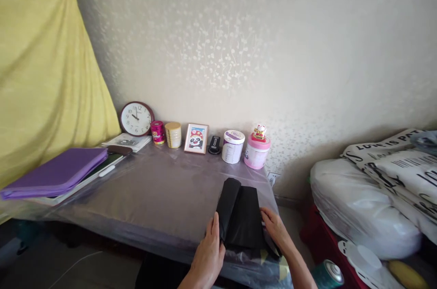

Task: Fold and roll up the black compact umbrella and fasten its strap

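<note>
A folded black item (246, 223), smooth like thin fabric or a soft bag, is at the table's front right corner. Its left side is doubled over into a thick flap. My left hand (209, 252) grips that flap's lower left edge, thumb in front and fingers along the outer side. At the opposite edge, my right hand (275, 227) is closed on the right side, its fingertips partly hidden. Below the right hand a dark strap-like end hangs near the table's edge. What kind of thing it is, I cannot make out.
Along the wall on the covered table (164, 189) stand a clock (137, 119), canisters, a panda picture (196, 138) and a tub topped by a lucky cat (259, 133). A purple folder (58, 170) lies left. Right are a spray can (329, 274) and stuffed bags (362, 207).
</note>
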Demonstrator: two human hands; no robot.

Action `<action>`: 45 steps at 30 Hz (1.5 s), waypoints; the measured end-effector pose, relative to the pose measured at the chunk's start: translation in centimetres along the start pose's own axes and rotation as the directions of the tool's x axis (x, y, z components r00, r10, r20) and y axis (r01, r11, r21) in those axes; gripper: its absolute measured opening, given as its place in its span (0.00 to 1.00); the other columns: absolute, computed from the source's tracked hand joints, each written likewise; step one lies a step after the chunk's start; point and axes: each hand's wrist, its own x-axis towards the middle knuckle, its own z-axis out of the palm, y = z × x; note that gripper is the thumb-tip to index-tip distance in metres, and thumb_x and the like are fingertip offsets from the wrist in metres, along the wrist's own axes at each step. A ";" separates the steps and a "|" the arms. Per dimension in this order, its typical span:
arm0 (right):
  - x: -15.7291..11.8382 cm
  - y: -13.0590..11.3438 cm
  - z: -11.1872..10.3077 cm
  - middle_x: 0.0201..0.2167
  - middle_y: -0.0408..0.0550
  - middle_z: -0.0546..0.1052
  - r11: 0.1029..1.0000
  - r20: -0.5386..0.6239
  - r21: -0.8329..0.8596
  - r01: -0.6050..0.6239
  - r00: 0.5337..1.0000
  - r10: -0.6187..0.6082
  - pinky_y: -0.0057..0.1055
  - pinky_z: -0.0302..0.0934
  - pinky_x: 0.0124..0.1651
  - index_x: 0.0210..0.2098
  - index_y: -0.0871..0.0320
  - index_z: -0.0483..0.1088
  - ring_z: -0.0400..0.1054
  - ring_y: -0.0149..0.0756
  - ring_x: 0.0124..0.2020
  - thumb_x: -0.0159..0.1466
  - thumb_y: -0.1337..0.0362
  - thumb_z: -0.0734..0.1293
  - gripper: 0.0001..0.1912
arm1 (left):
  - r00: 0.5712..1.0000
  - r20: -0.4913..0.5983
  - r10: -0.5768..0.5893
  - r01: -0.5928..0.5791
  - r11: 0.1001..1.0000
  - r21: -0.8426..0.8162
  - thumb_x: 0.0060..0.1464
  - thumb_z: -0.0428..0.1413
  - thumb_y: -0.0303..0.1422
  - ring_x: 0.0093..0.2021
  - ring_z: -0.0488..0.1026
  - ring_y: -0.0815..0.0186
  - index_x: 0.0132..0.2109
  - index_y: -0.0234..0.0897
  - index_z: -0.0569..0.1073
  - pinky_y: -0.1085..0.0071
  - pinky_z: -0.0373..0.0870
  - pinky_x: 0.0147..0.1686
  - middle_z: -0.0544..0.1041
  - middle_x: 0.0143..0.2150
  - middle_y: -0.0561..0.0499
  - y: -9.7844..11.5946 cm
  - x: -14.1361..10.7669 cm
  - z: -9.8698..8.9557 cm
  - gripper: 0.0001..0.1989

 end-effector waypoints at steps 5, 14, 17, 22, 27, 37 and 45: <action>-0.4 -1.1 -0.1 0.29 0.49 0.78 0.997 -0.105 -0.066 -0.038 0.994 0.031 0.30 0.63 0.30 0.33 0.54 0.74 0.72 0.39 0.28 0.58 0.51 0.56 0.19 | 1.000 0.015 -0.027 0.027 1.000 0.016 0.53 0.41 0.25 0.49 0.69 0.61 0.65 0.32 0.34 0.72 0.62 0.46 0.45 0.66 0.39 0.3 0.1 0.0 0.35; -0.9 -2.3 1.1 0.21 0.45 0.73 0.980 -0.148 -0.198 -0.005 0.989 -0.025 0.30 0.57 0.28 0.24 0.55 0.68 0.66 0.36 0.23 0.58 0.47 0.57 0.20 | 1.000 -0.003 -0.004 0.004 0.998 0.057 0.53 0.40 0.24 0.49 0.69 0.58 0.65 0.31 0.33 0.69 0.64 0.43 0.47 0.65 0.36 0.0 0.2 0.4 0.35; -1.0 -2.9 1.5 0.19 0.43 0.70 0.994 -0.126 -0.114 -0.005 0.992 -0.009 0.28 0.56 0.25 0.25 0.56 0.69 0.64 0.35 0.22 0.56 0.48 0.60 0.18 | 1.000 -0.007 -0.005 0.006 0.997 0.072 0.53 0.40 0.24 0.50 0.69 0.57 0.65 0.29 0.34 0.69 0.64 0.43 0.48 0.65 0.35 0.0 0.2 0.5 0.35; -0.7 -5.2 2.6 0.21 0.42 0.69 0.999 -0.053 -0.034 0.038 0.998 -0.040 0.28 0.55 0.27 0.26 0.58 0.68 0.62 0.34 0.25 0.56 0.52 0.60 0.15 | 1.000 0.009 -0.029 0.028 0.995 0.097 0.53 0.40 0.24 0.50 0.68 0.58 0.65 0.26 0.36 0.69 0.63 0.44 0.50 0.64 0.34 0.2 0.1 0.2 0.34; 0.8 -7.7 5.0 0.26 0.44 0.72 0.997 -0.025 0.013 0.075 0.997 -0.075 0.28 0.56 0.30 0.32 0.60 0.69 0.63 0.34 0.27 0.57 0.56 0.60 0.13 | 0.999 0.017 -0.047 0.044 0.992 0.115 0.54 0.41 0.24 0.51 0.68 0.58 0.65 0.26 0.39 0.70 0.63 0.45 0.52 0.63 0.33 0.5 0.1 -0.1 0.33; 2.0 -9.5 9.9 0.39 0.55 0.76 0.972 0.055 -0.232 -0.031 0.998 0.045 0.29 0.58 0.40 0.46 0.63 0.67 0.70 0.42 0.42 0.60 0.63 0.62 0.16 | 0.998 0.040 -0.053 0.040 0.957 0.287 0.56 0.43 0.25 0.48 0.71 0.60 0.59 0.25 0.54 0.72 0.66 0.41 0.55 0.61 0.33 0.7 0.3 0.1 0.23; 2.3 -9.6 9.8 0.42 0.61 0.76 0.938 0.168 -0.348 -0.002 0.984 0.064 0.31 0.58 0.43 0.50 0.67 0.64 0.68 0.45 0.48 0.60 0.64 0.61 0.19 | 0.999 0.029 -0.043 0.032 0.949 0.313 0.57 0.43 0.26 0.46 0.71 0.61 0.57 0.25 0.57 0.72 0.66 0.42 0.59 0.59 0.33 0.4 0.4 0.4 0.21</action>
